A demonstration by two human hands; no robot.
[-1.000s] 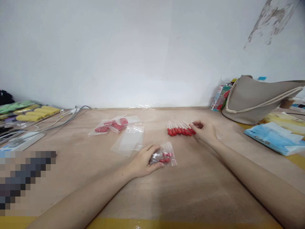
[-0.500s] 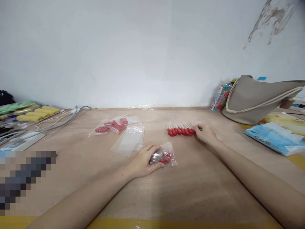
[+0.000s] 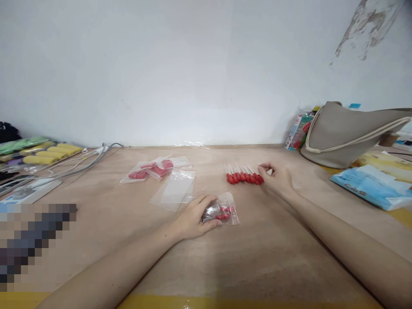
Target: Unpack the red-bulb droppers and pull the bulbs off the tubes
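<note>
My left hand (image 3: 193, 218) rests on the table with its fingers closed round the end of a small clear bag (image 3: 222, 210) that has red-bulbed droppers inside. Farther back, a row of several loose droppers (image 3: 243, 175) with red bulbs and clear stems lies on the wood. My right hand (image 3: 276, 179) sits at the right end of that row, fingers curled, its fingertips pinching the last dropper's bulb. An empty clear bag (image 3: 175, 189) lies left of centre, with filled bags (image 3: 153, 168) of red droppers behind it.
A grey bucket bag (image 3: 347, 133) and a colourful packet (image 3: 298, 131) stand at the back right, with a blue tissue pack (image 3: 370, 184) beside them. Yellow and green rollers (image 3: 45, 153), cables (image 3: 80, 165) and a blurred patch (image 3: 32, 240) fill the left side. A white wall rises behind the table (image 3: 257, 257).
My right hand shifted slightly at the right end of the dropper row, its fingers working at the last bulb. My left hand and its bag stayed put.
</note>
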